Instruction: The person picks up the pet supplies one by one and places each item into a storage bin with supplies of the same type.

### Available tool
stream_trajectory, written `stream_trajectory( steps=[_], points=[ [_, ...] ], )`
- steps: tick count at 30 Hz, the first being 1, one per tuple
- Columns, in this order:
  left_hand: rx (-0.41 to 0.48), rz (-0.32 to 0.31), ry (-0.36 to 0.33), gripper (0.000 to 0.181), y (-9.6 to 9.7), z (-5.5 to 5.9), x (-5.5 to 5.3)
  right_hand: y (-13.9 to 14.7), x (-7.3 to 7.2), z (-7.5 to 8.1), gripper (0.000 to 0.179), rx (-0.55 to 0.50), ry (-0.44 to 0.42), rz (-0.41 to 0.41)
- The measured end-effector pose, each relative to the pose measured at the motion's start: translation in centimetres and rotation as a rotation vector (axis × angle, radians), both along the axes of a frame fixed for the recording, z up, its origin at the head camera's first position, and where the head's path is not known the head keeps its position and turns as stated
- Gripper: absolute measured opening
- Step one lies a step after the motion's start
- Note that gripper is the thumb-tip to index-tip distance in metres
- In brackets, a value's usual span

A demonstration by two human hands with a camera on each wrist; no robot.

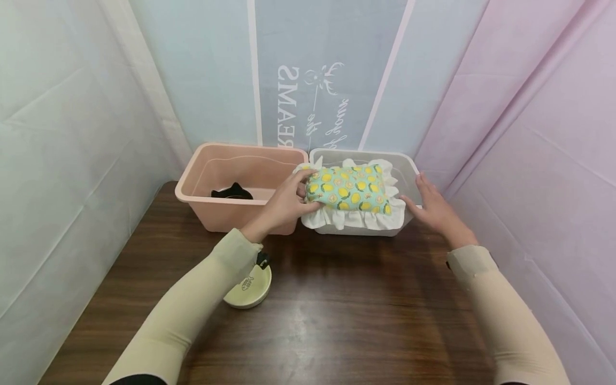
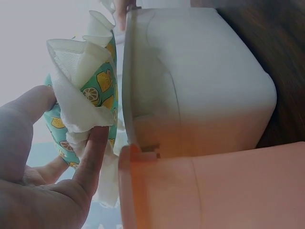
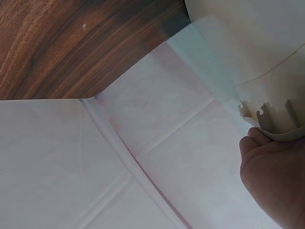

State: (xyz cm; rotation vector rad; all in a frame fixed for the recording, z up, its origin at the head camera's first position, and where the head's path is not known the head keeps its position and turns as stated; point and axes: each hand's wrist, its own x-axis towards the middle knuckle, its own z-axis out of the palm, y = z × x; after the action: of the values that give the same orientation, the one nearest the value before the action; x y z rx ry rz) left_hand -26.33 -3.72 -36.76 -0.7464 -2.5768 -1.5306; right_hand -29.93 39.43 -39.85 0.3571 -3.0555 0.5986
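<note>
The lemon-print cushion, teal with a white frill, lies across the top of the white bin rather than down inside it, its frill spilling over the near rim. The left hand has its grip on the cushion's left end: the left-wrist view shows the thumb and a finger pinching the frill right at the bin's edge. The right hand lies flat, fingers straight, against the bin's right outer wall, holding nothing; the right-wrist view shows only the palm under the bin's rim.

The main risk appears to be the thin hold. A pinch on loose frill, not on the padded body, could let the fabric slip out of the fingers, and the cushion would then sag or tip off the near rim onto the wooden surface.

The bin looks light. If the left hand pulls or pushes while the right palm merely rests beside it, the bin may skid or tilt, or knock the pink bin that stands touching it on the left.

The cushion also seems about as wide as the bin's opening, so its frill could catch on the rim and bunch.

A small pale bowl sits under the left forearm; a dropped elbow could clip it.
</note>
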Motion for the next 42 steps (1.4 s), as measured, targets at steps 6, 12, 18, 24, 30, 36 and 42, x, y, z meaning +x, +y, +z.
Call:
stream_trajectory(
  steps=[6, 12, 18, 24, 30, 36, 42],
  points=[
    [-0.029, 0.030, -0.014, 0.079, -0.2, -0.2, -1.0, -0.1, 0.2, 0.2, 0.096, -0.003, -0.025, 0.001],
    [-0.033, 0.048, -0.015, 0.078, 0.1, -0.1, -1.9, -0.3, 0.3, 0.5, 0.096, -0.013, -0.032, -0.002],
    [-0.034, 0.049, -0.010, 0.078, 0.6, 0.1, -2.9, -0.3, 0.5, 0.7, 0.096, -0.016, -0.036, 0.000],
    [-0.059, 0.056, -0.023, 0.077, 1.1, 0.4, -3.6, -0.1, 0.2, 0.5, 0.095, -0.009, -0.029, 0.010],
    [-0.074, 0.056, -0.050, 0.078, 1.5, 0.5, -4.1, 0.3, -0.1, 0.3, 0.096, 0.002, -0.037, 0.010],
    [-0.072, 0.042, -0.053, 0.079, 1.8, 0.6, -4.8, 0.3, -0.1, 0.3, 0.097, 0.008, -0.042, 0.007],
    [-0.101, 0.040, -0.061, 0.082, 2.3, 0.8, -5.5, 0.2, 0.0, 0.3, 0.096, 0.010, -0.040, 0.002]
  ],
)
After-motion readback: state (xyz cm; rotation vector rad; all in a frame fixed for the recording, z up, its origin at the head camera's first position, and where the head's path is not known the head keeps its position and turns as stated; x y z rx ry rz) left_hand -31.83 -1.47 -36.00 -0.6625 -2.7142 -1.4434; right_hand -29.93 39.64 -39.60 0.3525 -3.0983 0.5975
